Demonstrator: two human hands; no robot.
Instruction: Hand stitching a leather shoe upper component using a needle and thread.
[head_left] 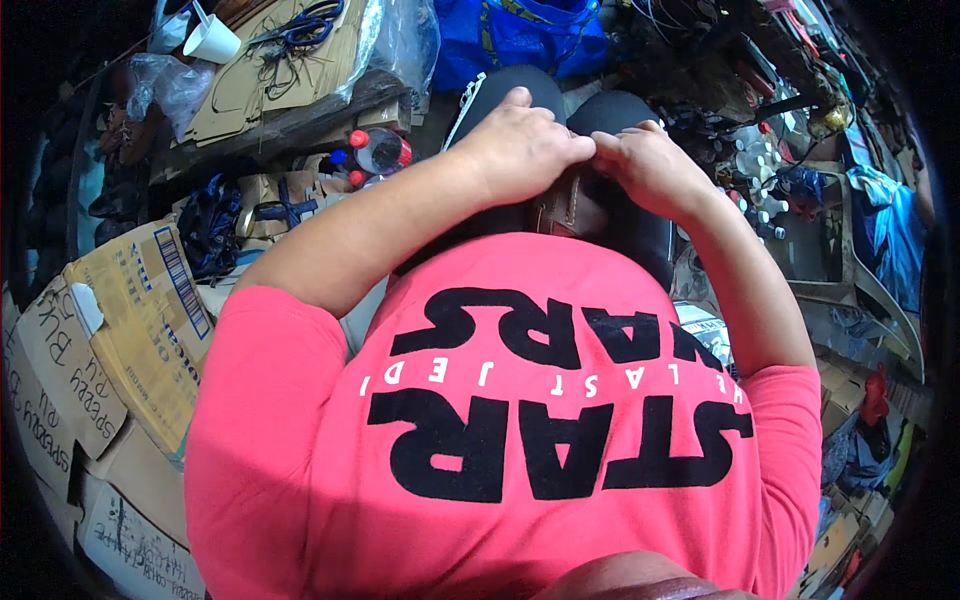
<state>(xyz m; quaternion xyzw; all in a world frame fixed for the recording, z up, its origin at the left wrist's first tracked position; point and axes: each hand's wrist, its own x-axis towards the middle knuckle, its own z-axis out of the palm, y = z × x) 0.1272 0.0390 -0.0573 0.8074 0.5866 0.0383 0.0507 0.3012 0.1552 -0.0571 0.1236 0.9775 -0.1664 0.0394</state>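
Observation:
My left hand (525,148) and my right hand (645,165) meet above my lap, their fingertips touching or nearly so. Both are closed with bent fingers; whatever lies in the pinch is hidden or too small to make out. Just below them, between my dark-clad thighs, sits a brown leather piece (560,208) with a line of pale stitching. It looks like part of a shoe, but my hands and thighs cover most of it.
Dark-handled scissors (310,25) lie on stacked cardboard at the upper left, beside a white cup (211,40). A clear bottle (383,150) lies near my left forearm. Small bottles (755,165) crowd the right. A blue bag (530,40) is ahead; cardboard boxes (140,320) stand left.

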